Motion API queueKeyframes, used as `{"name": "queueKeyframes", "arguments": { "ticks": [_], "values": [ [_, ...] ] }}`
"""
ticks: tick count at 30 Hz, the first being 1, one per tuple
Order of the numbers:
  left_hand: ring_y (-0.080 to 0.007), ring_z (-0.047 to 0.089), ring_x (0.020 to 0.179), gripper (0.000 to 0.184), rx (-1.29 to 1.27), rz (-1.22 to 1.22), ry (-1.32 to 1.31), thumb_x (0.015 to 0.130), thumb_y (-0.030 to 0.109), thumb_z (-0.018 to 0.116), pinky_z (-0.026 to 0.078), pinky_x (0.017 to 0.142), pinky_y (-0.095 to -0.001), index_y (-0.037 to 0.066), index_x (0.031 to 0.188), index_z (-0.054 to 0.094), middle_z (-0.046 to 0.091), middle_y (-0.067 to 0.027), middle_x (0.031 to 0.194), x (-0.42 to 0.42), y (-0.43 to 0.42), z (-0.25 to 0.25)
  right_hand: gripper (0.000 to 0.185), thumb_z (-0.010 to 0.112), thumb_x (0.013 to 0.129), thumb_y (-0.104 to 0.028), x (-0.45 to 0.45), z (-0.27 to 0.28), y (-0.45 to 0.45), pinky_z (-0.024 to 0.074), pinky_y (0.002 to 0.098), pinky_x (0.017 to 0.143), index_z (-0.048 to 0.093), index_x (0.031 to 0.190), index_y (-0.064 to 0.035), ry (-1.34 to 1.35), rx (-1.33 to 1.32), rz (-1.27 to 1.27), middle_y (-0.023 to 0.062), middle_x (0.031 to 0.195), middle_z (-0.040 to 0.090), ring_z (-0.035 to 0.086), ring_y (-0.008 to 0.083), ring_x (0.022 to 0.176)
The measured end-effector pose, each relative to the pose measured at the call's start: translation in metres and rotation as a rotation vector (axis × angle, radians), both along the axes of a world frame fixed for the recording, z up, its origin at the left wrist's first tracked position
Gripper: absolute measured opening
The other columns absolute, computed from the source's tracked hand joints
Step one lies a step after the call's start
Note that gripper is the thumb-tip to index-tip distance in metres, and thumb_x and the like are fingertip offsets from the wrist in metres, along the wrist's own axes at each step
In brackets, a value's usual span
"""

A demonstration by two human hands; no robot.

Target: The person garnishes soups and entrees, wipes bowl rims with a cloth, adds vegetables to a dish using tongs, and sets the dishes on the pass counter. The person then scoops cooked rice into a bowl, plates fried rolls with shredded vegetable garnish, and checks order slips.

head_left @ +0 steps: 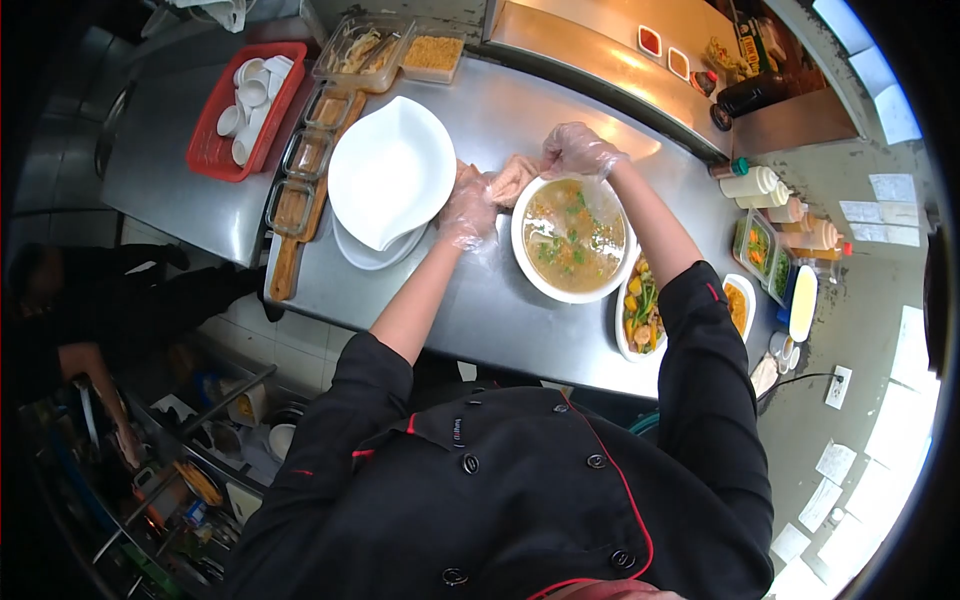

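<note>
Both my hands wear clear plastic gloves. My left hand (468, 208) is closed on a crumpled pinkish-brown cloth (513, 181), beside the large white leaf-shaped dish (390, 165). The cloth stretches across to the rim of a white bowl (521, 262) of broth with chopped green herbs. My right hand (583, 150) is at the bowl's far rim, fingers pinched at the cloth's other end; its fingertips are partly hidden. A round white plate (380, 256) lies partly under the leaf-shaped dish.
Nearby stand an oval dish of vegetables (641, 312), sauce bottles (750, 184), a wooden board (285, 268) with small glass containers, a breadcrumb container (432, 58), and a red basket (200, 150) of white cups. Another person's arm (100, 385) shows at lower left.
</note>
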State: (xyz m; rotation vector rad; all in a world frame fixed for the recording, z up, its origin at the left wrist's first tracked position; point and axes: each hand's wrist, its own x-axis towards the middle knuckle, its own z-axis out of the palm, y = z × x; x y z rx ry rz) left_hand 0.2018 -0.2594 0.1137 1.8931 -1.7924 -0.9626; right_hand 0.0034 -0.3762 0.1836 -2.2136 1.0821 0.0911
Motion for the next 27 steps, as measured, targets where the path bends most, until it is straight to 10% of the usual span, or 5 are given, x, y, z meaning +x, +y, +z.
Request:
{"name": "queueKeyframes", "arguments": {
  "ticks": [16,27],
  "values": [
    [-0.0341,0.054,0.107,0.032,0.118,0.070,-0.059,0.078,0.013,0.052,0.041,0.093,-0.0421,0.006,0.108,0.061,0.060,-0.0174,0.110,0.006,0.047,0.017,0.013,0.076,0.057,-0.016,0.046,-0.038,0.037,0.0499,0.0322,0.061,0.068,0.065,-0.0095,-0.089,-0.169,0.295,0.0110,0.069,0.064,0.062,0.0249,0.065],
    [-0.0376,0.056,0.099,0.036,0.181,-0.044,0.126,0.073,0.014,0.060,0.043,0.086,-0.0426,-0.001,0.106,0.059,0.060,-0.0236,0.103,0.027,0.102,-0.012,0.014,0.067,0.058,0.004,0.056,-0.010,0.124,0.0499,0.0317,0.067,0.067,0.067,-0.0064,-0.224,-0.111,0.118,0.0099,0.077,0.063,0.061,0.0243,0.076]
  ]
}}
